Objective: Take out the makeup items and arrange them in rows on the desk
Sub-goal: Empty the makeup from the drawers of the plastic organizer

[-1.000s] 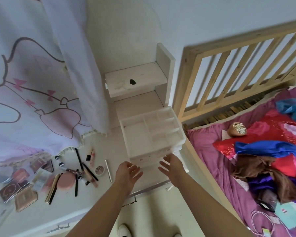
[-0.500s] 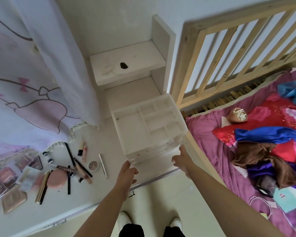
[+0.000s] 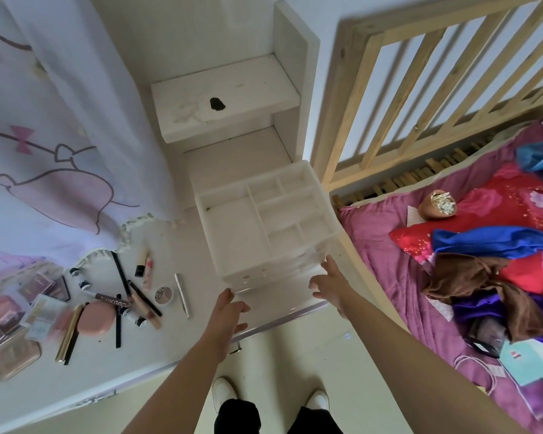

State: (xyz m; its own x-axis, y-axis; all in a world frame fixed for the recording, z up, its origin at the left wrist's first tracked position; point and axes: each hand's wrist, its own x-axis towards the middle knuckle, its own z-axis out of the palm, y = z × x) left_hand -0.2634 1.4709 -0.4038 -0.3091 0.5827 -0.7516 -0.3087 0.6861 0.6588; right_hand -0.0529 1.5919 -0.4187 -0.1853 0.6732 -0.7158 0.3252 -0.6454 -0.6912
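A white makeup organizer (image 3: 265,220) with empty top compartments and small drawers stands on the white desk (image 3: 170,346). My left hand (image 3: 228,311) reaches toward its front left corner, fingers relaxed and holding nothing. My right hand (image 3: 331,281) is open next to its front right corner, fingertips close to the side. Makeup lies scattered on the desk at the left: a pink compact (image 3: 96,317), a round pot (image 3: 163,295), black pencils (image 3: 121,277), tubes (image 3: 148,270), a white pen (image 3: 182,291) and several palettes (image 3: 16,314).
A printed curtain (image 3: 44,136) hangs over the desk's left part. A white shelf (image 3: 226,95) with a dark mark sits behind the organizer. A wooden bed frame (image 3: 420,89) and a bed with clothes (image 3: 483,261) stand at the right. My shoes (image 3: 223,391) are on the floor below.
The view has dropped and shifted, so my legs and shoes show. My hands have spread apart, the right one moving to the organizer's right side, the left one staying at the front.
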